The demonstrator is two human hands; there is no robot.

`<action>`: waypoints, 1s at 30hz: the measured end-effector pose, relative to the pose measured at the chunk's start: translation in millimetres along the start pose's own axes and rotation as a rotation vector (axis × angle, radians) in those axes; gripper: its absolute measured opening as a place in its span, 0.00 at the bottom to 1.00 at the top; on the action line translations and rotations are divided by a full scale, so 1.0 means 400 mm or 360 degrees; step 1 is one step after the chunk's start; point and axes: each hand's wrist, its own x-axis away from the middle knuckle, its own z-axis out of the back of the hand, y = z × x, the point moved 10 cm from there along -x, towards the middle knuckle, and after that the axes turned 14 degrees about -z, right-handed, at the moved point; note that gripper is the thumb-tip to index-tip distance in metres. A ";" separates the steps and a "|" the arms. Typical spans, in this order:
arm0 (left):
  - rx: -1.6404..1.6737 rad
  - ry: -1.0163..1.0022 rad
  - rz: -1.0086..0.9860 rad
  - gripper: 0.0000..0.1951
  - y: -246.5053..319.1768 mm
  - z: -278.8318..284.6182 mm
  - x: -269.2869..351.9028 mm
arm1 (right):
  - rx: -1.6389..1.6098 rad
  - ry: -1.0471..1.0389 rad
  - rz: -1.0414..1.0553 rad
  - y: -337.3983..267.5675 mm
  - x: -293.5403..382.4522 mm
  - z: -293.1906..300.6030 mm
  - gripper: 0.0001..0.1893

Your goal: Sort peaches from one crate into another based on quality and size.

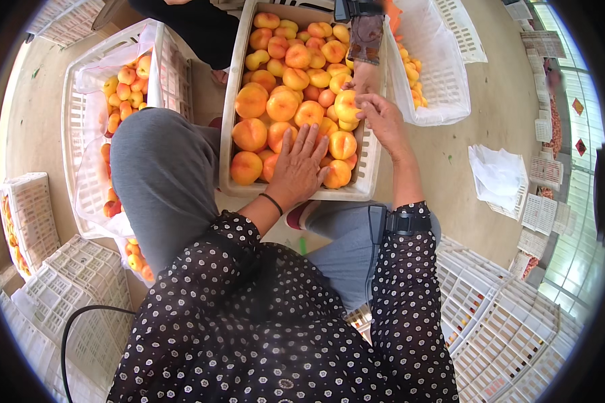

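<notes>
A white plastic crate (225, 146) lined with cardboard stands before me, filled with yellow-orange peaches (281, 104). My left hand (301, 163) lies palm down on the front peaches, its fingers apart. At the crate's right side, my right hand (384, 121) has its thumb and fingertips at the edge of a large yellow peach (346, 106). Whether it grips this peach or only touches it is unclear. Just beyond, another person's hand (365, 75) reaches in from the far side, partly over the fruit.
A lined crate of peaches (70, 151) stands at left, and another lined crate (448, 101) at far right holds smaller fruit. White plastic crates (88, 262) are stacked at lower left, more crates (504, 332) at lower right. A crate with white liner (499, 179) sits on the floor.
</notes>
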 end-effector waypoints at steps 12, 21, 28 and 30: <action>-0.0010 0.0013 0.0027 0.32 -0.006 0.001 0.006 | 0.0192 0.0395 -0.0058 0.102 -0.049 -0.007 0.11; 0.0023 0.0002 0.0035 0.31 -0.004 -0.003 0.001 | 0.0569 0.0118 0.0229 0.092 -0.068 -0.110 0.28; 0.0005 0.0002 0.0044 0.31 -0.006 -0.004 0.003 | 0.0374 -0.0019 0.0179 0.097 -0.076 -0.114 0.32; 0.0004 -0.0003 0.0050 0.31 -0.008 -0.005 0.004 | 0.0400 -0.0045 0.0089 0.110 -0.082 -0.118 0.32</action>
